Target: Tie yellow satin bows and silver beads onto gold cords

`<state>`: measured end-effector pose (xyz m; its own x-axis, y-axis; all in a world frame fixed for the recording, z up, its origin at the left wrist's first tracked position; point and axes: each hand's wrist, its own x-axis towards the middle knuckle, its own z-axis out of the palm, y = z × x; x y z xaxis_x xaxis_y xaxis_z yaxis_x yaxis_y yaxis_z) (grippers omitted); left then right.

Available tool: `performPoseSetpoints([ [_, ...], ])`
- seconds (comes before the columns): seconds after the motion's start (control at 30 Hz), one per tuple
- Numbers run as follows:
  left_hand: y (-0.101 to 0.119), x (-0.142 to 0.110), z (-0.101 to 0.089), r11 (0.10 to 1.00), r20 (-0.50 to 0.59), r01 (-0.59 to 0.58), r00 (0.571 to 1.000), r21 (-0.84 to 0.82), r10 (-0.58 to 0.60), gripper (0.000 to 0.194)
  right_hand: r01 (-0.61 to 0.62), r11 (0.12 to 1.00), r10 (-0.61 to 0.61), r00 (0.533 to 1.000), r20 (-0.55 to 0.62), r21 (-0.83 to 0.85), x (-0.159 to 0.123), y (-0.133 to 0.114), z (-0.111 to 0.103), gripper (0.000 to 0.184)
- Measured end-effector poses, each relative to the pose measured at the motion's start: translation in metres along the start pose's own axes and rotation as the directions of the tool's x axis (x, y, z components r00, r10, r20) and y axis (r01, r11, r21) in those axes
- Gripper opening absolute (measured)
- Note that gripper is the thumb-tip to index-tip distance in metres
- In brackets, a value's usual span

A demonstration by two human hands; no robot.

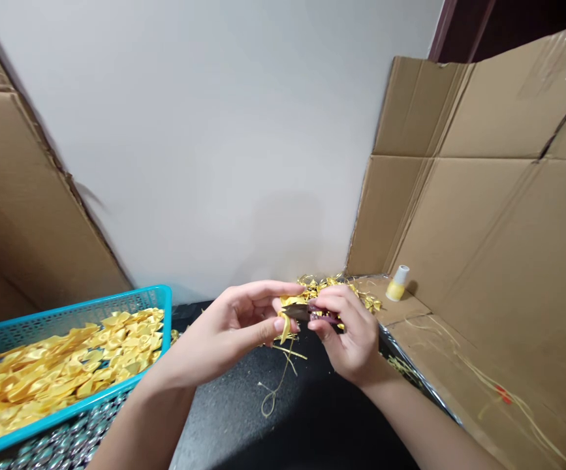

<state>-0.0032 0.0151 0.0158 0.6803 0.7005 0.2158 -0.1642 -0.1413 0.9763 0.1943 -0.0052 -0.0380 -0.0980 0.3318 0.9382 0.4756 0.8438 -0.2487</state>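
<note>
Yellow satiny ribbon [286, 328] droops from left fingers [269, 329] beside dark, pointed snips [298, 313].

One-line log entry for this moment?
left hand: holding yellow ribbon; right hand: holding scissors, blades at ribbon; left side: turquoise basket, yellow pieces inside

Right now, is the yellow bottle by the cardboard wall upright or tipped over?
Upright: the bottle stands on the flat cardboard with its pale cap uppermost.

Soft light evenly covers the pale wall [214, 130]; deep shadow [312, 424] darkens the black tabletop [224, 408]; edges look stretched.
</note>
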Motion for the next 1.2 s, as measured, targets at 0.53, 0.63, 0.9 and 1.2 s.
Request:
performPoseSetpoints([
  [0.53,-0.003,0.000,-0.001,1.000,-0.001,0.004,1.000,0.031,-0.004,0.031,-0.041,0.998,0.041,0.999,-0.002,0.043,-0.003,0.002,0.004,0.013],
  [0.63,-0.002,-0.001,-0.001,0.999,-0.001,0.010,1.000,0.045,-0.010,0.030,-0.061,0.997,0.062,0.998,-0.010,0.055,-0.003,0.003,0.004,0.012],
  [0.9,0.001,-0.004,0.003,0.914,-0.153,0.023,0.987,0.406,0.043,0.037,-0.051,0.998,0.049,0.997,0.058,0.027,0.006,0.000,-0.009,0.016],
  [1.2,0.003,-0.007,0.012,0.657,-0.165,-0.028,0.959,0.753,0.230,0.036,-0.012,0.999,0.022,0.974,0.226,-0.045,0.018,-0.003,-0.025,0.006],
])
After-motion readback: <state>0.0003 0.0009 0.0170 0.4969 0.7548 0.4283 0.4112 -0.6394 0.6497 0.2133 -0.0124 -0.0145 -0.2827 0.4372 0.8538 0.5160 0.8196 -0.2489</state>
